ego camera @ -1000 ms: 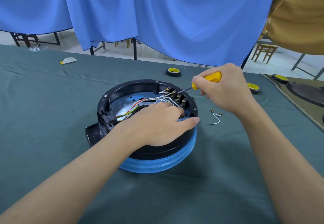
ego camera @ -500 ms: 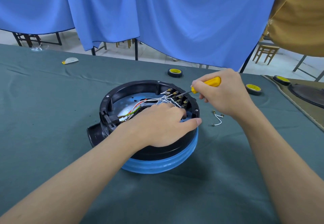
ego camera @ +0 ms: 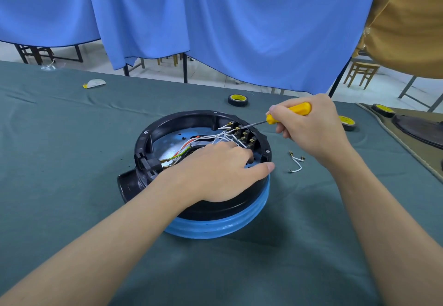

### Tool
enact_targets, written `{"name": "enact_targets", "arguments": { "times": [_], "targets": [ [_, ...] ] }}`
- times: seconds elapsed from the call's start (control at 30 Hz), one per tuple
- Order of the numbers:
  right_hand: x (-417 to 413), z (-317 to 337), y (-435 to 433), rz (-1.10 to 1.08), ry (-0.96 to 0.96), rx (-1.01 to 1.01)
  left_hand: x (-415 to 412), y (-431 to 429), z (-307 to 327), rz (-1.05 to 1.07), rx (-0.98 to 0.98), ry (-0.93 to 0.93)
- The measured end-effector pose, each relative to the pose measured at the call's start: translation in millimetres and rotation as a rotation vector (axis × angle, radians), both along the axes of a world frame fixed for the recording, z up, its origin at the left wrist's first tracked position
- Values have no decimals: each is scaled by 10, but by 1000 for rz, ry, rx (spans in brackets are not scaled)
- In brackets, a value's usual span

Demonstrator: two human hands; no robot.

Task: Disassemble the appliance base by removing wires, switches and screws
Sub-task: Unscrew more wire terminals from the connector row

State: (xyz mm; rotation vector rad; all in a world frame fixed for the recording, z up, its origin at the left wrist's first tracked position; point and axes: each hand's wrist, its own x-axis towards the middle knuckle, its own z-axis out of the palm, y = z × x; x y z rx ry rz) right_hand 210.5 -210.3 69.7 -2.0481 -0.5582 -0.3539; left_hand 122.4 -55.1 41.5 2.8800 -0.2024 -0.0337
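Two hands are at work at the centre of the frame, over a round black plastic appliance base with a blue ribbed band that sits on a dark green tablecloth. The right hand has its fingers wrapped round a yellow-handled screwdriver, whose thin shaft slants down and left to a black switch block with brass terminals on the far right inner wall. The left hand lies palm-down across the near side, thumb stretched out along the rim. Its fingertips dip inside out of sight, so I cannot tell whether they pinch anything.

To my eye the step is freeing a terminal. It wants the tip seated squarely, light turning or prying pressure, and the left hand bearing down so the shell does not skate on the cloth (a slip here would rake the neighbouring connectors).

Inside the shell lie a tangle of thin white wires, a red wire, a green-and-yellow one and a bluish metal floor plate. Outside it, just right of the rim, two short white wire pieces with brass ends lie on the cloth. Two black-and-yellow tape rolls sit further back.
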Motion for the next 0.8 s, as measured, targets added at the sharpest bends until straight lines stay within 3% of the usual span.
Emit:
{"name": "enact_targets", "arguments": {
  "times": [0.6, 0.67, 0.8],
  "targets": [
    [-50, 31, 58, -17, -57, -81, -8, -4, 6, 0, -9, -12],
    [-27, 7, 81, -37, 5, -28, -11, -1, 0, 2, -13, -15],
    [41, -31, 111, -99, 265, 260, -14, -12, -2, 4, -5, -12]
  ]
}}
